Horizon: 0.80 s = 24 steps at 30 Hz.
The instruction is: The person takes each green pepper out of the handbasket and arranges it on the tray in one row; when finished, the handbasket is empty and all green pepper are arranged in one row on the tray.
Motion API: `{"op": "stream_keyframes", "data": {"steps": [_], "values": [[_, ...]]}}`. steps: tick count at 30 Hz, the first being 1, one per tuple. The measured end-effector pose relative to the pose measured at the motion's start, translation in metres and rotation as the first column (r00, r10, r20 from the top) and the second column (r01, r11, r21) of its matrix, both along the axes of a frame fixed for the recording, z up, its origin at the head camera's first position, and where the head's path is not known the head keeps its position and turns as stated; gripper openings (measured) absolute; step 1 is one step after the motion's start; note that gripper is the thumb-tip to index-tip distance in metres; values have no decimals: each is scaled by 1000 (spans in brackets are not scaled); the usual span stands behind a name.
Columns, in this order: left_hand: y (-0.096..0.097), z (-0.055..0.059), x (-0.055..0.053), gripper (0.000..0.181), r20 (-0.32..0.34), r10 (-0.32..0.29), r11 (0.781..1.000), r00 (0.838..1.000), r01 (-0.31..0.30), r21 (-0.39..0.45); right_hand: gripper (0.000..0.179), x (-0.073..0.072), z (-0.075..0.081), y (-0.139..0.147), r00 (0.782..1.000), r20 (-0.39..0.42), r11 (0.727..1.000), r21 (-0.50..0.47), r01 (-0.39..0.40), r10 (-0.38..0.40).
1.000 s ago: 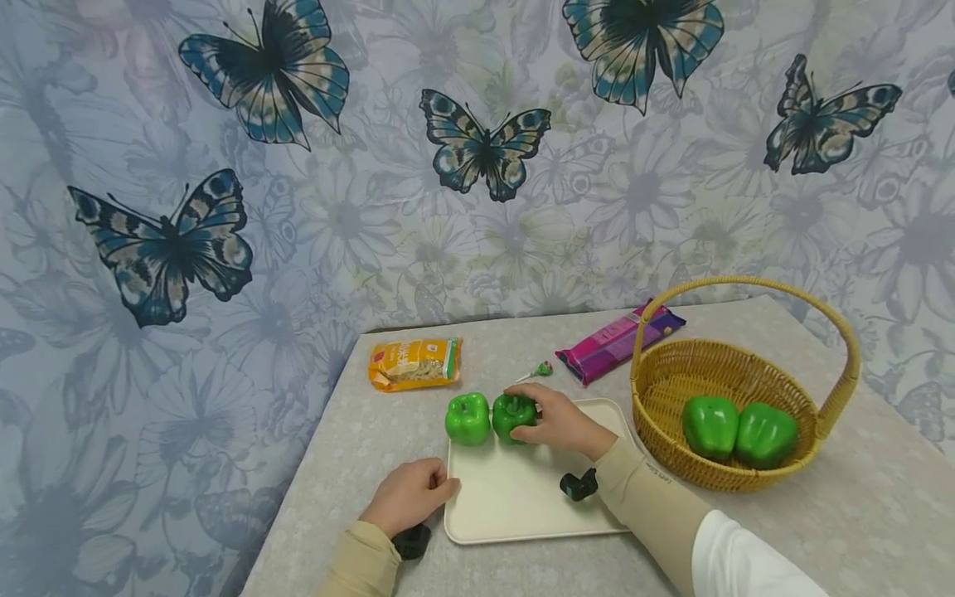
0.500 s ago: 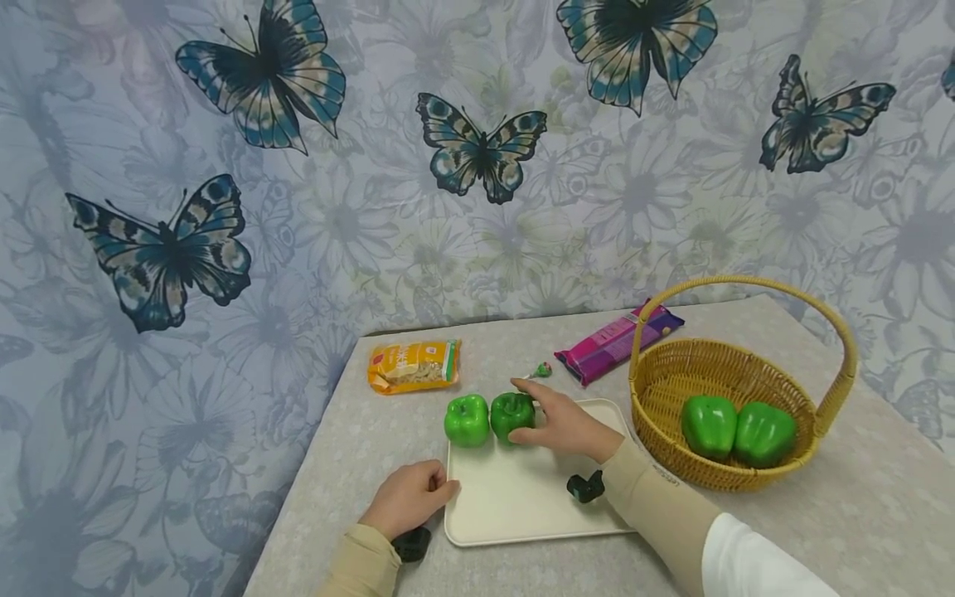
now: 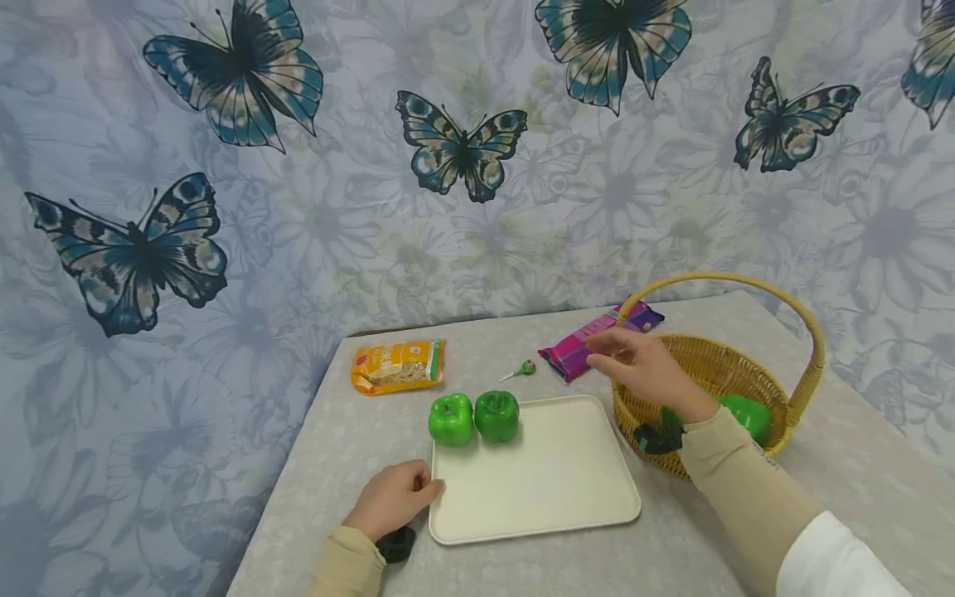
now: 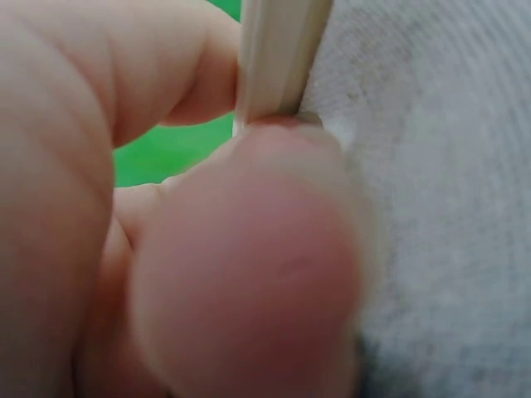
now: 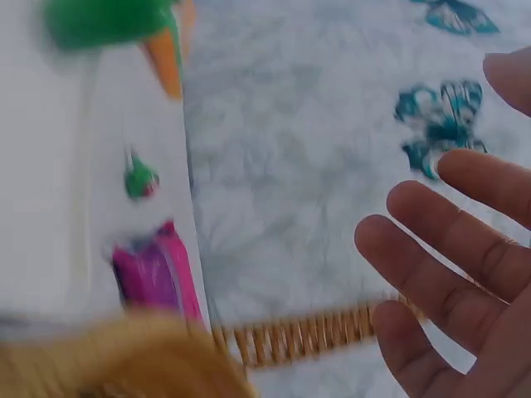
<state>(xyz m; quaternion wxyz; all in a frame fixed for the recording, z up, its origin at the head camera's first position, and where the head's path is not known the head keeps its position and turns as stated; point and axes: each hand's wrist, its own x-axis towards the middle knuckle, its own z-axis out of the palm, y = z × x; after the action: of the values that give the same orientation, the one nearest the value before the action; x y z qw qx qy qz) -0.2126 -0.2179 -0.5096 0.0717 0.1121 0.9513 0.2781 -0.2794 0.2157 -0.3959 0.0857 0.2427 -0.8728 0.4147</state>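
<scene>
My left hand point(image 3: 394, 497) is at the left edge of a cream tray point(image 3: 552, 473); in the left wrist view its thumb point(image 4: 257, 265) and curled finger grip the rim point(image 4: 278, 58). Two green bell peppers stand side by side at the tray's far left corner, a lighter one point(image 3: 451, 420) and a darker one point(image 3: 496, 416). My right hand point(image 3: 652, 369) hovers over the near left side of a wicker basket point(image 3: 753, 377), holding nothing, fingers loosely extended. Inside the basket one green bell pepper point(image 3: 748, 414) shows; another is mostly hidden behind my right wrist.
Behind the tray lie an orange food bag point(image 3: 399, 366), a small lollipop point(image 3: 526, 367) and a purple-pink packet point(image 3: 570, 352). The basket's tall handle point(image 3: 809, 373) arches above it. A butterfly-patterned wall point(image 3: 321, 249) stands behind the table.
My right hand has let go of the darker bell pepper, leaving it on the tray, and moved right to above the basket. My left hand stays at the tray's edge.
</scene>
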Motion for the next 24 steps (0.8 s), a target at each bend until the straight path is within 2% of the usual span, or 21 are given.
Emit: {"op": "stream_keyframes", "data": {"steps": [2, 4, 7, 10, 13, 20, 24], "values": [[-1, -1, 1, 33, -2, -2, 1000, 1000, 2, 8, 34, -4, -1, 17, 998, 27, 998, -12, 61, -61], [-1, -3, 3, 33, 1, -5, 1000, 1000, 5, 18, 36, -10, -9, 34, 990, 53, 991, -18, 133, -132], [-1, -5, 5, 33, 6, -2, 1000, 1000, 2, 23, 42, -16, -25, 52, 969, 106, 974, -16, 227, -224], [0, -6, 7, 34, 6, 2, 1000, 1000, -2, 24, 45, -20, -39, 61, 948, 138, 958, 33, 286, -288], [1, -5, 7, 33, 13, 9, 1000, 1000, -9, 25, 42, -23, -46, 64, 938, 149, 948, 98, 302, -314], [2, 0, 4, 33, 7, -1, 1000, 1000, 1, 17, 36, -27, -50, 64, 926, 138, 924, 209, 320, -352], [2, 2, 3, 32, -12, -7, 1000, 1000, 7, 7, 36, -28, -51, 64, 921, 167, 908, 301, 291, -351]]}}
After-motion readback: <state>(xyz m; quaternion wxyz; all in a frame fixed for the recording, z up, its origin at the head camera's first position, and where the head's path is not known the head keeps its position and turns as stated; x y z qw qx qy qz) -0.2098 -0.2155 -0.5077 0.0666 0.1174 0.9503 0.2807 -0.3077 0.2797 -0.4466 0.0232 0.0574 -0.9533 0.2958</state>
